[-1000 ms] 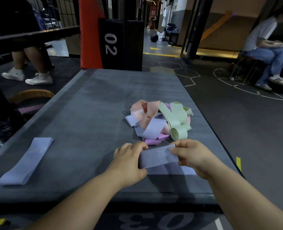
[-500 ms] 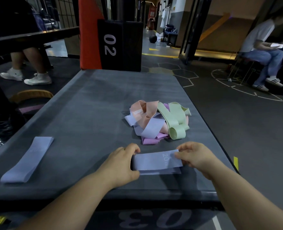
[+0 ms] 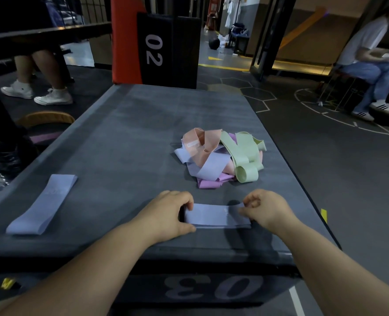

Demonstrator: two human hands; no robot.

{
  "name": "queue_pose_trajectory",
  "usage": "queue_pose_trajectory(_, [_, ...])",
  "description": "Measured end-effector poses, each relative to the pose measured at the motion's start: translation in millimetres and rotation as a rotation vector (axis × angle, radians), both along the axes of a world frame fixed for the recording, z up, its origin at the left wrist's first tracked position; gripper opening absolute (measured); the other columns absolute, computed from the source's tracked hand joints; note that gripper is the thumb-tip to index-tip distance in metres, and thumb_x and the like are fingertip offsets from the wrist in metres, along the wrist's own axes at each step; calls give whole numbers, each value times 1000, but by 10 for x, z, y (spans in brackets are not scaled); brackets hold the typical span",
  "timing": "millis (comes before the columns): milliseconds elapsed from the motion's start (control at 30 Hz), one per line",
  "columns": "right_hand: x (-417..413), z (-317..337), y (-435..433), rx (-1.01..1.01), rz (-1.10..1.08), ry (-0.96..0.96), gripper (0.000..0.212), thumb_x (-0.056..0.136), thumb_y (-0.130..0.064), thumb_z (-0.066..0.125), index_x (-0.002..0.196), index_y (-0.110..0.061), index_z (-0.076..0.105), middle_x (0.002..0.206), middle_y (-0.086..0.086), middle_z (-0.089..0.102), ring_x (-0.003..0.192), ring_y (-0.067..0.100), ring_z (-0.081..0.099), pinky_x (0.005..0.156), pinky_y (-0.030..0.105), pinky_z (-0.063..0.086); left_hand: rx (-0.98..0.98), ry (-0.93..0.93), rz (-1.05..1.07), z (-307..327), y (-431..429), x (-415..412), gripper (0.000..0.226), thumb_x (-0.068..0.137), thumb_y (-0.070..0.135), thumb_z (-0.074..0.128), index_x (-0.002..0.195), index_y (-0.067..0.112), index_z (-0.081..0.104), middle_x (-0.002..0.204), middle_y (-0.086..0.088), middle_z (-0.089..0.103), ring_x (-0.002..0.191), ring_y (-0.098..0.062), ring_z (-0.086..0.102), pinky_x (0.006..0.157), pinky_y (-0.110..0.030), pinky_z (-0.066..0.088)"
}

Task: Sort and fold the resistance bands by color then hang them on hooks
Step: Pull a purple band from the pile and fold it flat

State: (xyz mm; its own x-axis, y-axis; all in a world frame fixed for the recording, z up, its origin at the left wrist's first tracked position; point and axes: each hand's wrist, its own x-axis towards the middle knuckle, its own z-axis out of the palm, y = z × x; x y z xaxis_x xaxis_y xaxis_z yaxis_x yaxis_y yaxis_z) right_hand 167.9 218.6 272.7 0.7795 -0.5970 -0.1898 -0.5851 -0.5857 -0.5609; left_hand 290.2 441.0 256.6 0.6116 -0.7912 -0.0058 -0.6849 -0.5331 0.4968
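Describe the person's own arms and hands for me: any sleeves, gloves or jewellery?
The left hand and right hand are both bare: no gloves, rings, watch or bracelet show. The left arm and right arm are uncovered as well, with no sleeve in view down to the frame's edge.

Dim indoor light — soft blur, edges warped

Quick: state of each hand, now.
Left hand: grips the left end of the blue band.
Right hand: pinches its right end.
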Motion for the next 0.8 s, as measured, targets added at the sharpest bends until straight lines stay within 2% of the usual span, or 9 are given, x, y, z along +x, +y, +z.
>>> queue_pose_trajectory(167, [-16, 4, 21, -53, 14, 28, 18, 81, -32, 74, 91, -27, 60, 79, -13, 61, 73, 5, 55, 57, 17, 40, -21, 36, 1, 16, 8, -1, 34, 73, 52, 73, 94, 32, 55, 100, 14, 53, 102, -9, 43, 89, -26, 42])
queue_pose_trajectory(267, [-8, -8, 21, -85, 13, 47, 20, 81, -34, 73, 95, -25, 62, 78, -13, 59, 78, 10, 56, 67, 22, 42, -45, 25, 11, -6, -10, 2, 12, 86, 40, 64, 89, 30, 58, 96, 13, 53, 101, -11, 46, 89, -27, 43])
queue_pose_trajectory(333, [-2, -15, 17, -88, 10, 57, 21, 81, -34, 74, 96, -24, 63, 79, -12, 60, 83, 13, 58, 72, 23, 44, -30, 17, 32, -24, -19, 13, 5, 88, 32, 63, 88, 31, 58, 95, 14, 52, 102, -12, 46, 90, -29, 44])
queue_pose_trajectory(433, [-6, -12, 2, -64, 4, 57, 20, 79, -32, 76, 92, -25, 62, 83, -9, 64, 84, 14, 61, 76, 26, 49, -56, 53, 89, -44, -29, 15, 15, 85, 28, 66, 91, 33, 53, 95, 14, 54, 98, -12, 49, 87, -33, 47])
queue_pose_trajectory(600, [-2, -13, -21, -1, -18, 45, 22, 76, -27, 78, 95, -21, 69, 85, -5, 71, 85, 17, 66, 86, 36, 55, -69, 84, 153, -31, -57, -4, 31, 83, 26, 67, 110, 29, 53, 100, 18, 54, 98, -10, 49, 84, -29, 47])
queue_pose_trajectory(667, [-3, 5, -26, -1, -16, 58, 24, 74, -25, 78, 97, -20, 71, 84, -5, 71, 85, 17, 66, 86, 35, 55, -54, 78, 158, -26, -68, -3, 32, 83, 27, 68, 112, 30, 55, 102, 18, 55, 100, -9, 50, 84, -27, 46])
queue_pose_trajectory(800, [-10, 37, -9, -4, 11, 93, 28, 72, -20, 78, 98, -22, 70, 77, -11, 67, 83, 13, 65, 80, 25, 52, -29, 73, 170, -20, -79, -4, 32, 82, 28, 68, 112, 31, 58, 105, 15, 57, 99, -10, 52, 83, -26, 45])
